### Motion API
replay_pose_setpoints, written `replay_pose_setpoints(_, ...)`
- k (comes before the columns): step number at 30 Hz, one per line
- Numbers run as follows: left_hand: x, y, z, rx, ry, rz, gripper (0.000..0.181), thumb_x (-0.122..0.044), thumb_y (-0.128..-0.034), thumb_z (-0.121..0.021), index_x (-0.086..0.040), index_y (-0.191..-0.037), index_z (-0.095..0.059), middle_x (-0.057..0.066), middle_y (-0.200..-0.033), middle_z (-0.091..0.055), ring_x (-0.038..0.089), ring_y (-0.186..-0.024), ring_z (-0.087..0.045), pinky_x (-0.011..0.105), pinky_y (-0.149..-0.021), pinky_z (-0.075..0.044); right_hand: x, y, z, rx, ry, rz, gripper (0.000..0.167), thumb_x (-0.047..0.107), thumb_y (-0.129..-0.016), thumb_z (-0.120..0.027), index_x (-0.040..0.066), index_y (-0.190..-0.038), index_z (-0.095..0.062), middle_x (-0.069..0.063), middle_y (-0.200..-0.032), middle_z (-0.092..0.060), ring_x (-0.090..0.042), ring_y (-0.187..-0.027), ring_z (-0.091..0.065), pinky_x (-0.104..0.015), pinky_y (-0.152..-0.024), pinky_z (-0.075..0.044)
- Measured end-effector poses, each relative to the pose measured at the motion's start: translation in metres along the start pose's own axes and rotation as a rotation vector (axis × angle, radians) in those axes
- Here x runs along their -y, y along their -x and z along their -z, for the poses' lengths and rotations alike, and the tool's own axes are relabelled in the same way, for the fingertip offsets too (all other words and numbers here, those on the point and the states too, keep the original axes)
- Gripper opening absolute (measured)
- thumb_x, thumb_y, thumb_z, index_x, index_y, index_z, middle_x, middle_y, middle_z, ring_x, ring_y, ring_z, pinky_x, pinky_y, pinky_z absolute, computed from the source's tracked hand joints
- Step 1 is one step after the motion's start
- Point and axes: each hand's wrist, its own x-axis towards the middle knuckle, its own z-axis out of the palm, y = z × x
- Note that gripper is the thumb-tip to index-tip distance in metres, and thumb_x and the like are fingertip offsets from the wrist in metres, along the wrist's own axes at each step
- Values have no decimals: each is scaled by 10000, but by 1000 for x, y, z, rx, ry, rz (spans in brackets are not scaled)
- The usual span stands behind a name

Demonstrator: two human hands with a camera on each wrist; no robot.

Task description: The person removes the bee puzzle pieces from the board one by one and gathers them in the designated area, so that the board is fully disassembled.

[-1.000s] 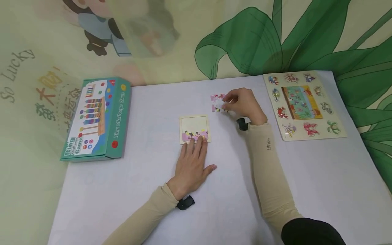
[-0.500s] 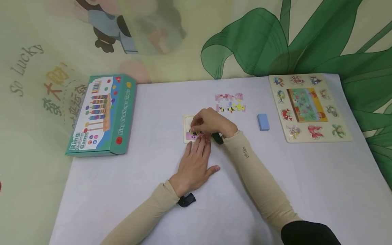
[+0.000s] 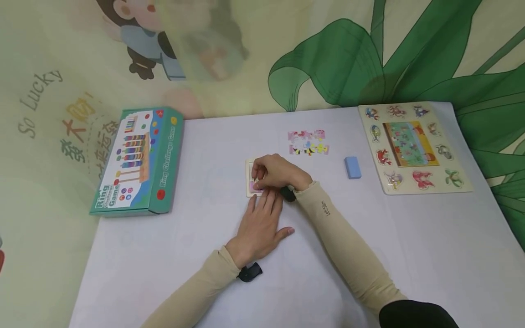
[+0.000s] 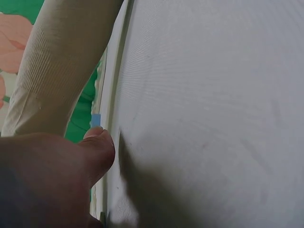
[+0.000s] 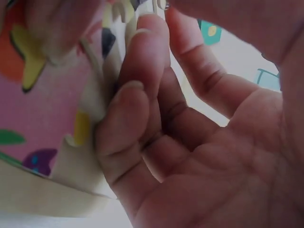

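A small puzzle tray [image 3: 248, 180], mostly covered

We saw the pale-rimmed tray near the middle of the white-covered table [image 3: 197, 264], much of it hidden by the right hand [image 3: 280, 171]. Up close, its printed pieces [image 5: 42, 111] showed pink, with orange, yellow, green and purple shapes. The right thumb and fingers were curled at the tray; whether they pinched a piece we could not tell. The left hand [image 3: 258, 223] lay flat, fingers straight, thumb spread wide, gripping nothing, its fingertips by the tray's near edge. Beyond, we noted loose puzzle pieces [image 3: 308, 135] in two rows.

Farther right on the smooth white surface we found a blue block [image 3: 352, 167] and a sea-creature board [image 3: 408, 184]; at the left, a green game box [image 3: 164, 159]. Behind rose a pale backdrop [image 3: 250, 98] with large green leaves [image 3: 336, 59] and a cartoon figure [image 3: 145, 41].
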Motion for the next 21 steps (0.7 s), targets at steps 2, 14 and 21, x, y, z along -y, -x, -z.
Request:
replay_pose_setpoints(2, 0, 0, 1, 5, 16, -1, 885, -613, -1055, -521, 29, -1632, -323, 215, -1732, -264, 356, -1606, -289, 589, -1247, -308, -1, 1, 0, 2, -14, 4, 186, 130, -881, -871, 106, -971, -710, -34, -878, -722, -149, -808, -652, -276, -776, -503)
replay_pose_setpoints(14, 3, -1, 3, 8, 51, -13, 870, -607, -1055, -531, 33, -1617, -352, 221, -1708, -314, 370, -1584, -321, 589, -1250, -295, -4, 0, 2, -46, -131, 48, 158, 16, -876, -834, 111, -914, -713, -8, -808, -717, -113, -733, -647, -262, -755, -515)
replay_pose_setpoints(21, 6, -3, 5, 16, 58, -12, 895, -606, -1054, -532, 20, -1649, -297, 199, -1728, -290, 355, -1589, -319, 586, -1255, -293, -4, 10, 23, -179, -260, 84, 117, 91, -965, -781, 85, -1007, -672, -46, -915, -682, -184, -857, -637, -300, -815, -500)
